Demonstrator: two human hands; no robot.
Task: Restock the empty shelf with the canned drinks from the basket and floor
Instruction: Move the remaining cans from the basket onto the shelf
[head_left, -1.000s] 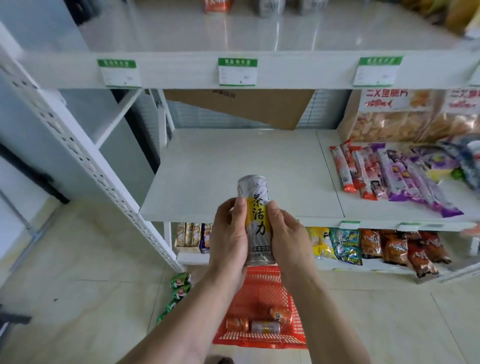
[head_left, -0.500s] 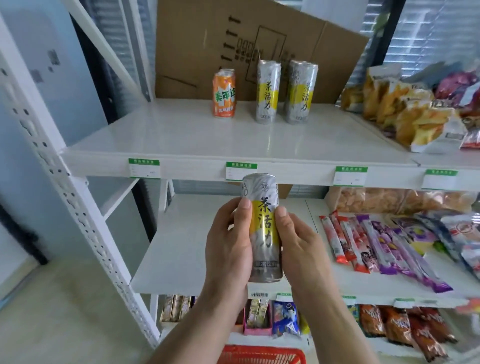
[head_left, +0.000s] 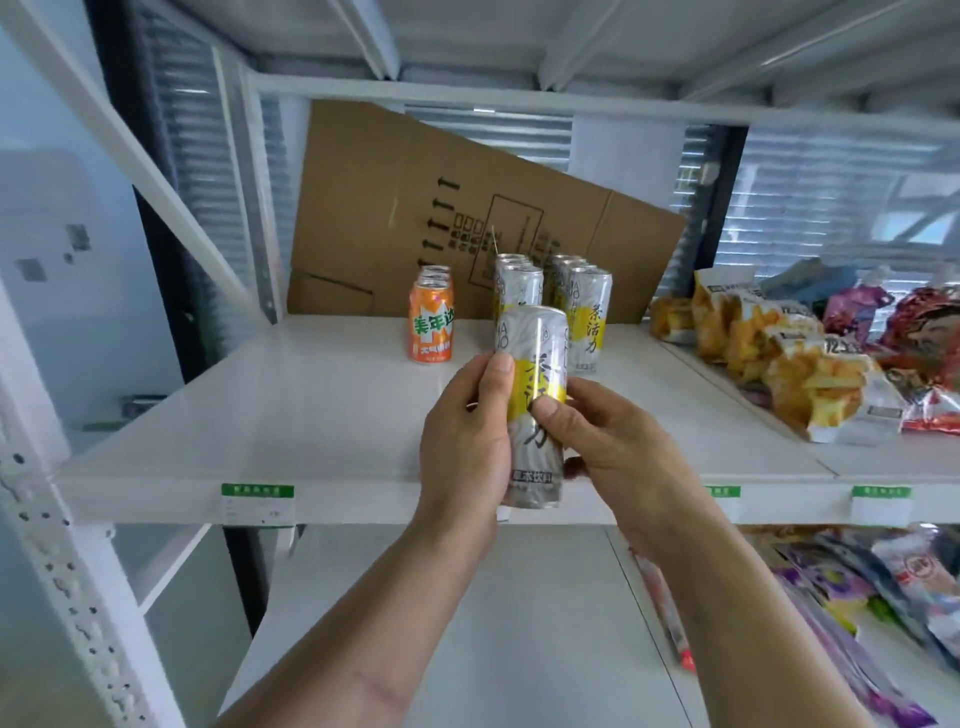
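Both forearms reach up from below. The left hand (head_left: 465, 441) and right hand (head_left: 613, 447) wrap their fingers around one tall silver can (head_left: 535, 405), held upright at the front edge of the white shelf (head_left: 322, 415). Farther back on that shelf stand an orange can (head_left: 430, 323) and maybe four more silver cans (head_left: 584, 306), the back ones mostly hidden

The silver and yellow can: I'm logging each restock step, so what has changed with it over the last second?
Both hands, left hand and right hand, have lifted the tall silver and yellow can from low over the red basket up to the white shelf holding the orange can and silver cans. The two-handed hold is unchanged, the can still upright and unplaced.
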